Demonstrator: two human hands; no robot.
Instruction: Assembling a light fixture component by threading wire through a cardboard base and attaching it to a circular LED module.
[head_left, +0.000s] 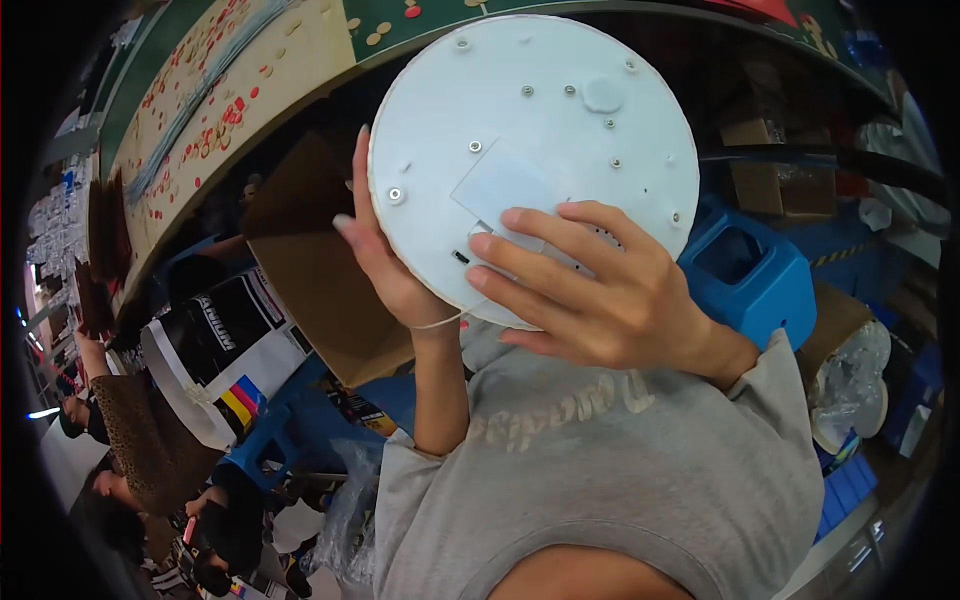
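In front of my chest is a large round white panel (430, 120), its face turned toward me. Several small screws dot that face, and a pale rectangular piece (505, 180) lies near its middle. My left hand (390, 265) grips the panel by its lower left edge, with some fingers behind it and hidden. Across the lower part of the face rests my right hand (600, 290), fingers stretched and slightly spread, the tips just below the rectangular piece. A small dark slot (461, 257) shows left of those fingertips. A thin pale cord or band (438, 324) crosses my left wrist.
Beyond the panel runs a curved green-edged table (225, 130) with scattered red and tan discs. An open cardboard box (330, 270) stands at left, a blue plastic stool (755, 265) at right. Clear plastic bags (855, 375) lie further right. Other people (160, 430) are at lower left.
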